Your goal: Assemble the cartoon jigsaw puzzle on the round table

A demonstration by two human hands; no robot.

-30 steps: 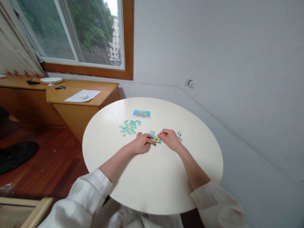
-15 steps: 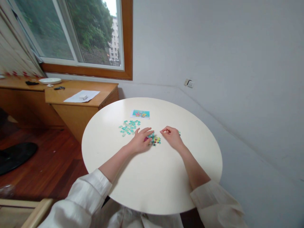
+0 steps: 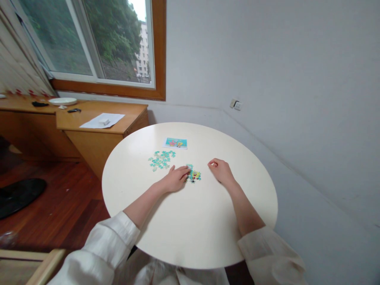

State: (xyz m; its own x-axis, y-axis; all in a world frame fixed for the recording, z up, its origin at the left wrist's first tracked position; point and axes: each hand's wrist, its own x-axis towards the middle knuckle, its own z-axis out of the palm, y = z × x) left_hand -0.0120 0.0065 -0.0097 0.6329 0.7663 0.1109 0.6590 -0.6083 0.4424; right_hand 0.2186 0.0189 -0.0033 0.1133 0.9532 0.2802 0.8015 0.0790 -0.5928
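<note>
No text, label, brand, number or sign can be read. On the printed card (image 3: pixel 175 143) beyond the left grip (image 3: pixel 175 179), any lettering is too small to make out; likewise on the joined puzzle pieces (image 3: pixel 195 175) at that grip's fingertips.

We wear loose, off-white clothing, its left sleeve (image 3: pixel 96 247) bright and deeply creased, its right sleeve (image 3: pixel 271 255) a shade greyer with softer wrinkles. Both sleeves end in wide, roomy openings, leaving our left forearm (image 3: pixel 148 202), right forearm (image 3: pixel 245 208), left fingers (image 3: pixel 184 170) and right fingers (image 3: pixel 217 160) bare. Pale, matching garment fabric (image 3: pixel 190 275) gathers in folds over our lap.
</note>
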